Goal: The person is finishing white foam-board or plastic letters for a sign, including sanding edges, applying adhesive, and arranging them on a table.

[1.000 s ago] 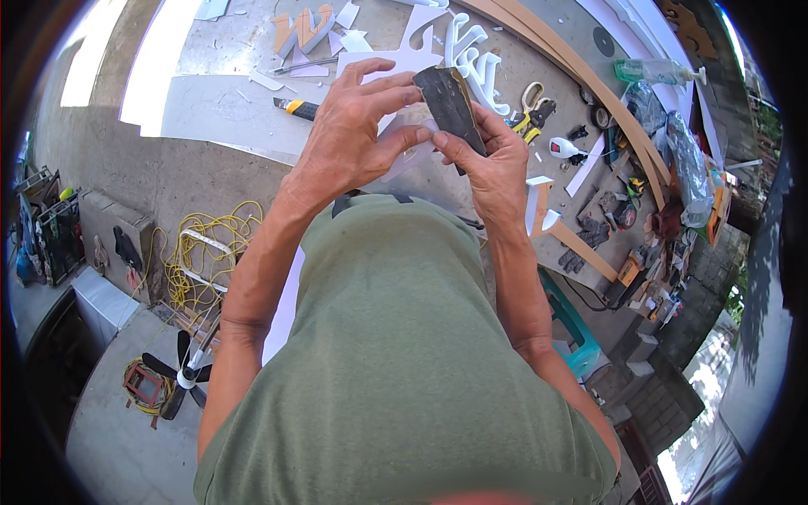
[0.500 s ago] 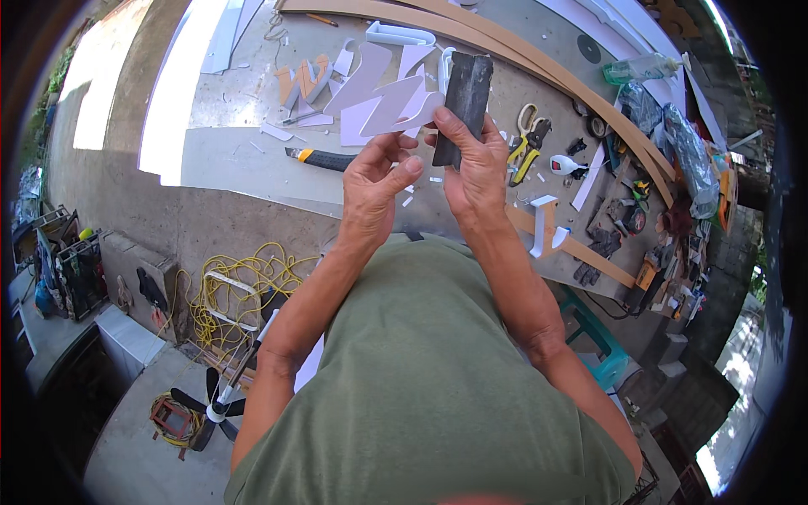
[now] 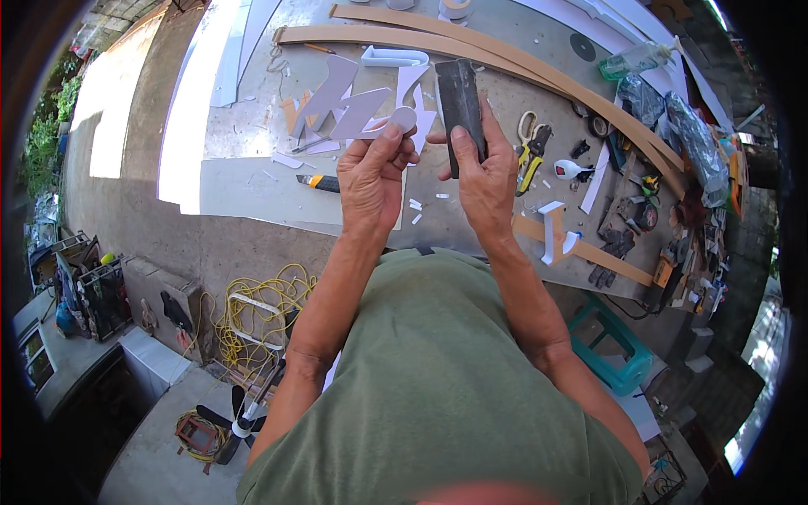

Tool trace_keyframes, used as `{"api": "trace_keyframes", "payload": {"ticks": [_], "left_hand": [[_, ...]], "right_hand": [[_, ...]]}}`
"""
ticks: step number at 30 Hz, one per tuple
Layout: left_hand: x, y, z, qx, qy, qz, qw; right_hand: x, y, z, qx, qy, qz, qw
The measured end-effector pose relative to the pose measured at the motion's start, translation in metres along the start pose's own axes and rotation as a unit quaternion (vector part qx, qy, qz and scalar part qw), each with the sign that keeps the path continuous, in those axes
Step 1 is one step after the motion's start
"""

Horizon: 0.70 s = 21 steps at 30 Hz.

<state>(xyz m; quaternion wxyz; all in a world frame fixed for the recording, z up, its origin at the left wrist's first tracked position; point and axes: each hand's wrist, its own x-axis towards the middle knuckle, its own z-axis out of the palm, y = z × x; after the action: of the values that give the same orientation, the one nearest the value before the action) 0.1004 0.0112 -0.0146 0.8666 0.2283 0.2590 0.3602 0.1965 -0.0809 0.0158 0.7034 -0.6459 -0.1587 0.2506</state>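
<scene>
My left hand (image 3: 376, 172) is closed, thumb and fingers pinching the rounded end of a flat white zigzag-shaped cutout (image 3: 364, 115). The cutout is raised above the table, tilted, over other white pieces. My right hand (image 3: 486, 172) grips a long dark sanding block (image 3: 459, 103) by its lower part, thumb on its face. The block stands just right of the cutout, apart from it. Partly hidden behind my left hand, a utility knife (image 3: 318, 183) with a yellow and black handle lies on the table.
Long brown strips (image 3: 471, 52) cross the table's far side. Yellow-handled snips (image 3: 530, 160), a small white bottle (image 3: 572, 169) and a white-edged letter piece (image 3: 551, 234) lie to the right. A green stool (image 3: 623, 370) stands below the table's right end; tangled yellow cord (image 3: 252, 307) lies at left.
My left hand has closed on the rounded end of the cutout. My right hand, with the sanding block, has moved right and away from the cutout. The view has shifted slightly.
</scene>
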Motion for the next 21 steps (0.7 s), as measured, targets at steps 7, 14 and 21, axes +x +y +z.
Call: {"api": "trace_keyframes", "payload": {"ticks": [7,14,21], "left_hand": [[0.004,-0.006,0.014,0.134,-0.022,0.018,0.991],[0.013,-0.004,0.026,0.209,-0.056,0.029,0.976],[0.016,-0.012,0.02,0.211,-0.076,0.017,0.974]], "right_hand": [[0.0,-0.001,0.0,-0.215,-0.067,-0.158,0.962],[-0.001,-0.003,-0.012,-0.218,-0.069,-0.148,0.962],[-0.001,-0.012,-0.018,-0.173,-0.101,-0.032,0.979]]}}
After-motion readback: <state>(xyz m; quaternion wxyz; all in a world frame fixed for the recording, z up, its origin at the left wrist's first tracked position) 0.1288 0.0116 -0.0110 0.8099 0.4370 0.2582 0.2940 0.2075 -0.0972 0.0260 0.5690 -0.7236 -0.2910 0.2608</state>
